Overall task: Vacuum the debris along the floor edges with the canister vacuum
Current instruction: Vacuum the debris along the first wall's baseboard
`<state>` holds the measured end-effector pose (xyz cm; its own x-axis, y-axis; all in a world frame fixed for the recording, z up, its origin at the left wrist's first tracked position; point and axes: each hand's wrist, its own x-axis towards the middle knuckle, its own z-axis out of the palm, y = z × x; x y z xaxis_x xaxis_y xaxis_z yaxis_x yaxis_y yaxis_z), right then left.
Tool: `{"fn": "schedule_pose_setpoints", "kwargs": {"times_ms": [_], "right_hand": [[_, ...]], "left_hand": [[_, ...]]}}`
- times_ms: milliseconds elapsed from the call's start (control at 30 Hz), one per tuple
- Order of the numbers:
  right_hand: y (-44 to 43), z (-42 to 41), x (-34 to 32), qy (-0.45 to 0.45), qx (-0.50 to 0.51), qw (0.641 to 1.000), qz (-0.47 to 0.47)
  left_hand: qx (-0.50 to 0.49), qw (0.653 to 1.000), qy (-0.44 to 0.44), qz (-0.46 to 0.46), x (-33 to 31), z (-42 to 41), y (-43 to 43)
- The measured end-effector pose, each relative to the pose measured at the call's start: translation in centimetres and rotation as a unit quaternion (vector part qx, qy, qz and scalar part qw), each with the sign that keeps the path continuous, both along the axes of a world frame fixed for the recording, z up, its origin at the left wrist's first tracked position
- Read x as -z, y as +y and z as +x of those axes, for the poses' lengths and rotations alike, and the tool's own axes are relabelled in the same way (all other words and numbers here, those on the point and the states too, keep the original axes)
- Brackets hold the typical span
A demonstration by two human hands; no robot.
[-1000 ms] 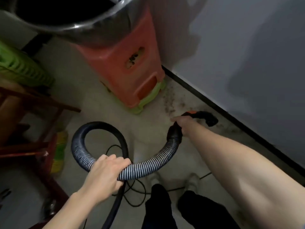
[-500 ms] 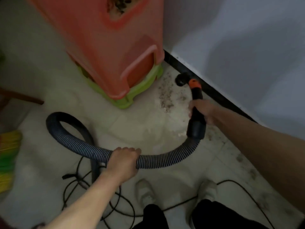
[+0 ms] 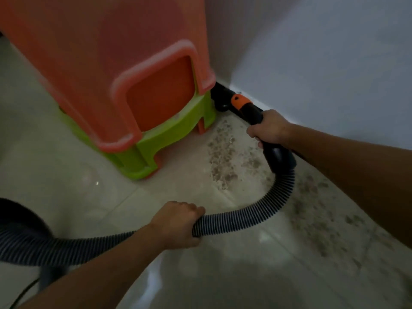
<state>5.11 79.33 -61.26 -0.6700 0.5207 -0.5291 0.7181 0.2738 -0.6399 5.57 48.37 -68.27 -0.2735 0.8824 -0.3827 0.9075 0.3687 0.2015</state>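
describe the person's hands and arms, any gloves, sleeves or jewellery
The left hand and right hand are bare, with no gloves. No ring, watch or bracelet shows. The left forearm and right forearm are uncovered as far as the frame reaches, with no sleeve edge in view.

Both bare arms reach forward. The left hand (image 3: 178,221) curls around the ribbed hose (image 3: 245,217); the right hand (image 3: 268,128) grips the black wand handle (image 3: 278,155).
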Motion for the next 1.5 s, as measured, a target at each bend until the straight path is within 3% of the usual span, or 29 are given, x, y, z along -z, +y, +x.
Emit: {"fn": "schedule_pose_setpoints", "kwargs": {"times_ms": [233, 500, 800, 1033, 1500], "right_hand": [[0.4, -3.1, 3.7, -0.006, -0.041, 0.998, 0.052], [2.6, 4.6, 1.0, -0.060, -0.029, 0.995, 0.078], [2.2, 12.1, 2.2, 0.014, 0.125, 0.988, -0.090], [-1.1, 12.4, 6.1, 0.087, 0.223, 0.962, -0.130], [-3.8, 4.8, 6.0, 0.079, 0.140, 0.977, -0.142]], "left_hand": [[0.002, 0.998, 0.019, -0.058, 2.7, -3.1, 1.4], [0.036, 0.996, -0.037, -0.077, 0.9, -0.7, 5.0], [0.014, 0.992, 0.010, -0.122, -0.2, -2.7, 4.6], [-0.003, 0.982, 0.056, -0.181, -1.2, -3.3, 0.8], [-0.104, 0.983, 0.080, -0.130, -3.2, -3.8, -6.9]]}}
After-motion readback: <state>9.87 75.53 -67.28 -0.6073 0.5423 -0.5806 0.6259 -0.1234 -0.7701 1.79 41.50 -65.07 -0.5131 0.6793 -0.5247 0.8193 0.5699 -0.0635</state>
